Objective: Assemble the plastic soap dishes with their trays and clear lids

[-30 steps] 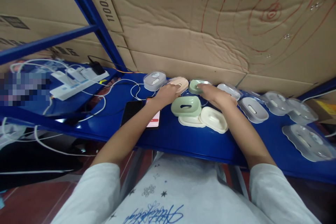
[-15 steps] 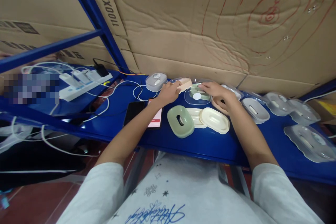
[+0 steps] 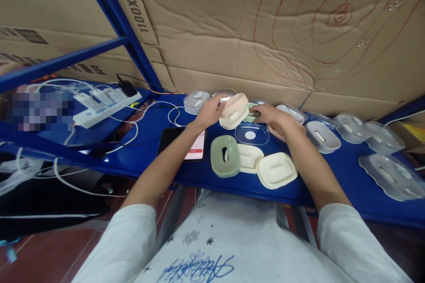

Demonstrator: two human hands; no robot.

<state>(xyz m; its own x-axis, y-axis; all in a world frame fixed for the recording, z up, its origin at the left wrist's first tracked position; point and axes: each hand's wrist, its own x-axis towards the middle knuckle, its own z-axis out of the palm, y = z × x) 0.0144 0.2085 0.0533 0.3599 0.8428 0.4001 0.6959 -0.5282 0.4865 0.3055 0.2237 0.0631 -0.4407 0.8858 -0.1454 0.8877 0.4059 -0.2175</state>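
My left hand (image 3: 211,111) has its fingers closed on a peach slotted plastic dish (image 3: 235,105) with a cream layer below it, tilted up. My right hand (image 3: 269,114) is closed on a pale green plastic dish (image 3: 251,117), partly hidden by the fingers. Just below lies a clear plastic cover (image 3: 260,140) with a round white label. Closer to me are a green dish (image 3: 218,159) with an oval hole and two cream trays, one (image 3: 249,159) partly under the other (image 3: 277,171). A second peach dish (image 3: 276,131) shows partly behind my right wrist.
A phone (image 3: 195,147) with a lit screen lies by my left forearm. Grey dishes (image 3: 327,139) and clear covers (image 3: 395,181) sit to the right. A power strip (image 3: 96,115) with white cables is at left; cardboard (image 3: 212,40) stands behind the blue shelf (image 3: 199,181).
My left hand has raised and tilted the peach dish, showing its cream layer. The clear cover now lies apart from the pale green dish. The front cream tray has shifted towards me.
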